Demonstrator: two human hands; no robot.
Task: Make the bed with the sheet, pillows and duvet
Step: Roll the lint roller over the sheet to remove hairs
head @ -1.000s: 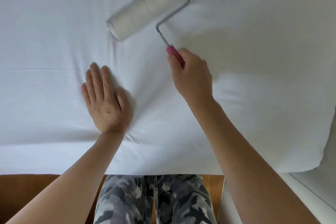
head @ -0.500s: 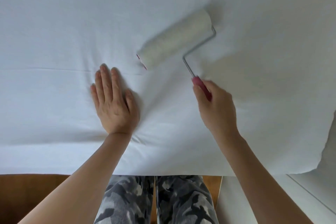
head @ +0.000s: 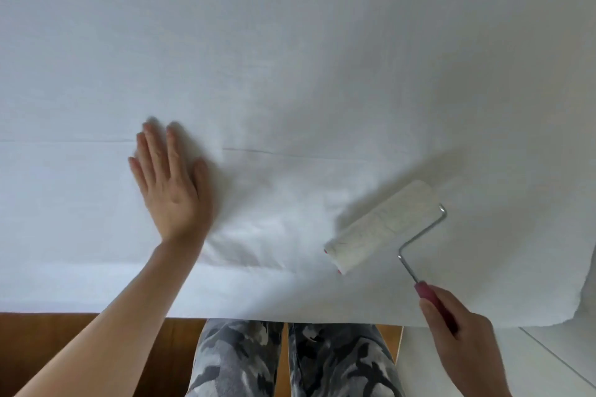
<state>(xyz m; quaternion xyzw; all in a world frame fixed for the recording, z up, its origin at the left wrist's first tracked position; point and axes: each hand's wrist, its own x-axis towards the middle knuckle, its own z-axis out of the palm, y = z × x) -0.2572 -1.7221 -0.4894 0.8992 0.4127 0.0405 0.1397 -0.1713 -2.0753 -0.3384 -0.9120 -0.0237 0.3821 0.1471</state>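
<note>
White duvet fills nearly the whole view; its top, left and right sides are cut off by the frame, so only the near edge shows, hanging over the bed side just in front of the person's camo trousers. Bottom right, the duvet corner curves down, with a pale floor or surface beyond it; can't tell which. Wood floor shows bottom left under the near edge. Sheet and pillows aren't distinguishable under the cover. Left hand lies flat on the duvet, fingers straight and together, fingertips motion-blurred, holding nothing; creased fabric sits just right of its wrist. Right hand grips the red handle of a lint roller, fingers wrapped round it, and the handle's lower end is hidden in the fist. Roller drum lies on the duvet near the front edge, angled up to the right, well apart from the left hand. A faint seam runs across at fingertip level. Wide flat cloth lies open beyond both hands.
</note>
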